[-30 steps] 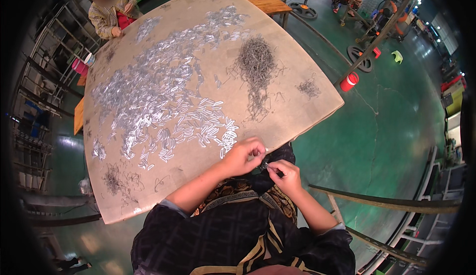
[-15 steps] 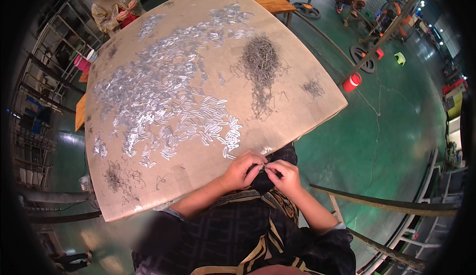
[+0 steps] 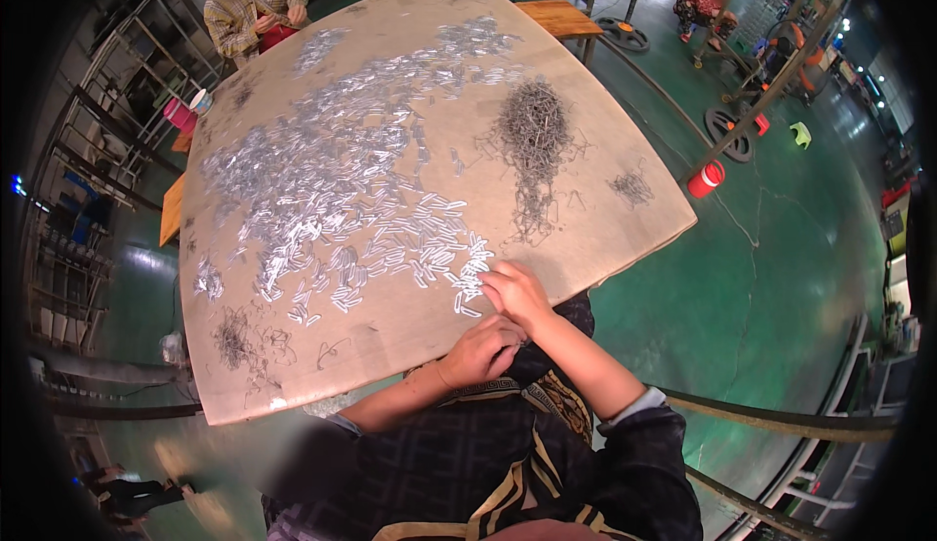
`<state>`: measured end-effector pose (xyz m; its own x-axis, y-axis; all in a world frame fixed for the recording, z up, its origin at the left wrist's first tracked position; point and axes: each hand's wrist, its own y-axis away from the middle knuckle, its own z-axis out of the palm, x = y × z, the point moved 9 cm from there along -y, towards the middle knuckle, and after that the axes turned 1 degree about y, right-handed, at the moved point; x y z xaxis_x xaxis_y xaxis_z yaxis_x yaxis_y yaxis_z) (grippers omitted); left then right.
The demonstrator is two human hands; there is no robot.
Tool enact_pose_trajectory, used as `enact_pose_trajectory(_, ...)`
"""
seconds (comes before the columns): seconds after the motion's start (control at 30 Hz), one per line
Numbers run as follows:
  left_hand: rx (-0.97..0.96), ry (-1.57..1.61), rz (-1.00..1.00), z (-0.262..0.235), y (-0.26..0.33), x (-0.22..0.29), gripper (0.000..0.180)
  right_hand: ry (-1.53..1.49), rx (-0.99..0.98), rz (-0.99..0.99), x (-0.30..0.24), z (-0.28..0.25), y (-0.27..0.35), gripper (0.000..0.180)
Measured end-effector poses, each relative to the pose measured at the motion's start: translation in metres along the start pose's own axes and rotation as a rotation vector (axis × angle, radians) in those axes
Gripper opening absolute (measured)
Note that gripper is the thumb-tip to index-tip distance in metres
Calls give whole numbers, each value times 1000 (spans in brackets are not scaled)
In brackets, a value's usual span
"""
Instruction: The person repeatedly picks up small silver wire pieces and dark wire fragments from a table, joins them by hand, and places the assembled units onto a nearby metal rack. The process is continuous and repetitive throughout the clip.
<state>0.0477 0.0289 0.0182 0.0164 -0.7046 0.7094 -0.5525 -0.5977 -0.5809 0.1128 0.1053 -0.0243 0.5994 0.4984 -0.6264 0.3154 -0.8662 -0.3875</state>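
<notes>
At the near edge of the brown table (image 3: 586, 219), the right hand (image 3: 514, 290) is laid flat on the wood, fingers pressed together and touching the shiny metal pieces (image 3: 332, 190) (small silver strips spread across the table). Just nearer than it, at the table's edge, the left hand (image 3: 481, 351) is curled; whether something is pinched cannot be told. Farther up the table, a dark wire pile (image 3: 534, 129) is seen.
</notes>
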Motion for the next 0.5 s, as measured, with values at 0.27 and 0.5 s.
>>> enact_pose_trajectory(0.27,32,-1,10,-4,1,3,23,102,-170,61,-2,27,-18,17)
enact_pose_trajectory(0.5,16,17,24,2,-1,2,24,49,-179,136,10,26,-14,24)
